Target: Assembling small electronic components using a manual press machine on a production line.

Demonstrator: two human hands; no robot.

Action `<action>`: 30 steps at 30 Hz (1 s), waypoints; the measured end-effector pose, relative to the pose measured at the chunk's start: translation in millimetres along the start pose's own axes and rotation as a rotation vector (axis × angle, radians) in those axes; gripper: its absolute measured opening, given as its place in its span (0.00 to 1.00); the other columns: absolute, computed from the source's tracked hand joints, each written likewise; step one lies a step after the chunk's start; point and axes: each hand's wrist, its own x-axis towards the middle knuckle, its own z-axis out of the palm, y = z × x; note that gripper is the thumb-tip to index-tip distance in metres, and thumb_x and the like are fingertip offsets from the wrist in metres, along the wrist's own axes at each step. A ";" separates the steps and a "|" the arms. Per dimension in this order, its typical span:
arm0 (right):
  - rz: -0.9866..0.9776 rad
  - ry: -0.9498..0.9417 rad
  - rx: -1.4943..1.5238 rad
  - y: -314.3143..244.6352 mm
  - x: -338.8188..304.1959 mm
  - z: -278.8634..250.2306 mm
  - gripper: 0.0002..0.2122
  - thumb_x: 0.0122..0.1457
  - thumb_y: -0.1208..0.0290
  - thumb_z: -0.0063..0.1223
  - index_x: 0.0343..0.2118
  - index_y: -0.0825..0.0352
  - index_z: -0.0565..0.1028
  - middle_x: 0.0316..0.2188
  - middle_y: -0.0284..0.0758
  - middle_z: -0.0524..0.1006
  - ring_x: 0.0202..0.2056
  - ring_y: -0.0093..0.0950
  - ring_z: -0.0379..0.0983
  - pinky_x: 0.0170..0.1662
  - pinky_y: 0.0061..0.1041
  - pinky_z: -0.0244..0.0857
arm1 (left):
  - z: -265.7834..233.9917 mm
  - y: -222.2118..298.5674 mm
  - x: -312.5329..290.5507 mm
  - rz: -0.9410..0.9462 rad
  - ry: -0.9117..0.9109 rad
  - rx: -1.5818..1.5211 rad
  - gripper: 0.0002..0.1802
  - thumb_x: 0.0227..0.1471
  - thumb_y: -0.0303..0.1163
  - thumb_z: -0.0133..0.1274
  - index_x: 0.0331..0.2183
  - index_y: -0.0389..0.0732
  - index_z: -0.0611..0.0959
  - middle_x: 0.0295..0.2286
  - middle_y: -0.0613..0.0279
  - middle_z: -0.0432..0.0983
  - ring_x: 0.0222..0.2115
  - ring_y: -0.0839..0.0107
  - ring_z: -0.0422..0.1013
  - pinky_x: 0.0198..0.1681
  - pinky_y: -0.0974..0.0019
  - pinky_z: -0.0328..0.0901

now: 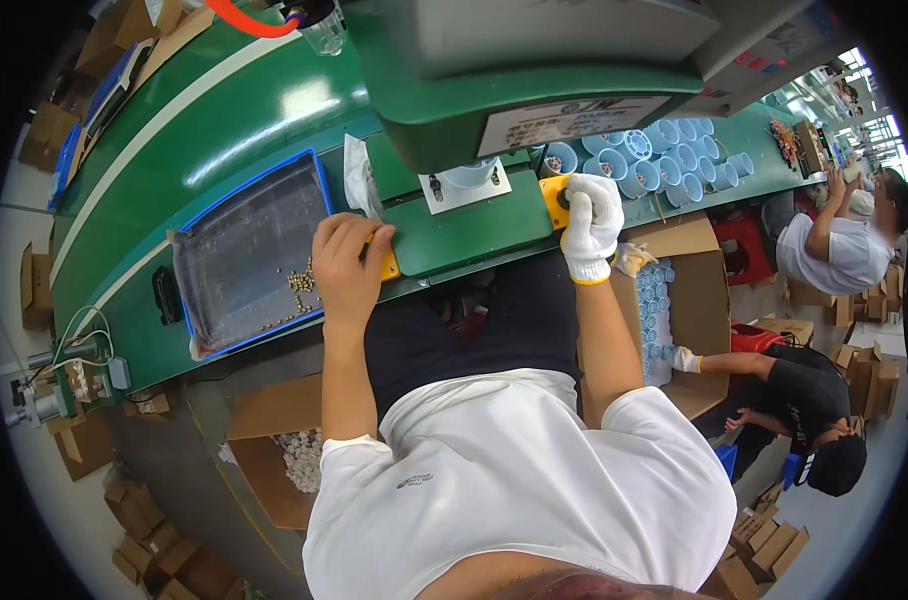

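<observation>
My bare left hand (344, 265) rests with curled fingers on a yellow button box (390, 266) at the left end of a green machine base (464, 235). At the other end, my right hand (591, 225), in a white knitted glove, is closed over a second yellow button box (552, 205) with a dark button. Between them, a white plate (444, 203) with dark fittings lies on the base. On it sits a light blue cup-like part (471, 176), partly hidden under the green machine head (534, 110).
Left of the machine lies a blue-rimmed tray (326, 185) holding small brass-coloured pieces (302, 282). Several light blue cups (639, 178) stand on the right of the bench. An open carton (699, 320) with stacked blue cups is near my right arm. Two co-workers (824, 400) sit at the right.
</observation>
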 end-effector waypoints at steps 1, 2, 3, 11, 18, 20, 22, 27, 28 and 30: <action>0.005 0.005 0.008 0.8 0.6 0.2 0.05 0.66 0.74 0.58 0.39 0.69 0.82 0.38 0.41 0.84 0.41 0.40 0.80 0.47 0.36 0.73 | 0.3 -1.4 -2.4 -0.003 -0.002 0.002 0.05 0.56 0.23 0.68 0.31 0.34 0.86 0.30 0.55 0.83 0.38 0.53 0.77 0.43 0.52 0.70; 0.011 0.012 0.012 0.5 0.8 -0.2 0.05 0.66 0.74 0.58 0.39 0.69 0.82 0.38 0.41 0.84 0.41 0.39 0.80 0.47 0.36 0.73 | -0.3 -3.8 -5.3 -0.008 0.026 -0.010 0.06 0.59 0.24 0.66 0.31 0.34 0.85 0.30 0.55 0.82 0.38 0.53 0.77 0.43 0.52 0.70; 0.015 0.013 0.010 0.1 0.6 -0.8 0.05 0.66 0.74 0.58 0.39 0.69 0.82 0.38 0.41 0.84 0.41 0.39 0.80 0.47 0.36 0.73 | -1.0 -6.3 -8.4 -0.013 0.055 -0.021 0.07 0.61 0.25 0.65 0.32 0.34 0.84 0.30 0.54 0.81 0.37 0.53 0.76 0.43 0.52 0.70; 0.014 0.013 0.020 -0.7 1.1 -0.6 0.05 0.66 0.75 0.59 0.40 0.69 0.83 0.38 0.41 0.85 0.41 0.40 0.80 0.47 0.36 0.73 | -1.1 -8.5 -16.0 -0.248 0.052 -0.195 0.08 0.65 0.26 0.64 0.34 0.33 0.83 0.31 0.55 0.79 0.32 0.61 0.75 0.38 0.60 0.70; -0.040 -0.017 -0.012 1.6 1.4 -0.4 0.08 0.72 0.70 0.55 0.42 0.69 0.81 0.39 0.39 0.82 0.39 0.31 0.77 0.46 0.30 0.72 | -4.2 -4.7 -14.3 -0.355 0.002 -0.244 0.06 0.59 0.22 0.70 0.36 0.32 0.87 0.32 0.58 0.82 0.28 0.73 0.77 0.34 0.71 0.72; -0.039 -0.013 0.000 2.6 1.8 -2.2 0.08 0.72 0.70 0.55 0.42 0.69 0.81 0.39 0.39 0.82 0.39 0.31 0.77 0.46 0.30 0.72 | -4.3 -3.2 -11.6 -0.364 0.001 -0.253 0.06 0.58 0.22 0.70 0.36 0.31 0.88 0.32 0.57 0.83 0.28 0.73 0.78 0.34 0.71 0.72; -0.033 -0.001 0.011 2.0 3.0 -3.8 0.08 0.72 0.70 0.55 0.42 0.70 0.81 0.39 0.39 0.82 0.39 0.31 0.77 0.45 0.30 0.72 | -3.5 -1.5 -8.9 -0.368 -0.006 -0.259 0.06 0.57 0.21 0.71 0.35 0.31 0.89 0.33 0.57 0.84 0.28 0.73 0.78 0.34 0.71 0.72; 0.003 0.008 0.012 -2.1 6.5 -5.2 0.05 0.63 0.78 0.59 0.40 0.70 0.83 0.37 0.42 0.84 0.40 0.41 0.80 0.47 0.37 0.74 | 2.3 4.1 3.1 -0.346 0.072 -0.315 0.06 0.54 0.19 0.72 0.36 0.31 0.90 0.33 0.56 0.87 0.31 0.72 0.81 0.36 0.69 0.73; -0.001 0.001 0.009 -2.2 7.1 -3.7 0.05 0.63 0.78 0.59 0.40 0.70 0.83 0.37 0.42 0.84 0.39 0.41 0.80 0.46 0.37 0.74 | 1.8 4.8 12.7 -0.334 0.060 -0.315 0.06 0.54 0.19 0.72 0.36 0.31 0.90 0.33 0.56 0.87 0.31 0.72 0.81 0.36 0.69 0.73; -0.016 0.006 0.016 -2.9 7.3 -4.3 0.05 0.63 0.78 0.60 0.40 0.69 0.83 0.37 0.42 0.84 0.39 0.42 0.80 0.46 0.37 0.74 | -3.6 24.6 52.9 -0.197 -0.061 -0.204 0.09 0.54 0.22 0.73 0.38 0.32 0.91 0.32 0.63 0.87 0.34 0.76 0.78 0.39 0.70 0.71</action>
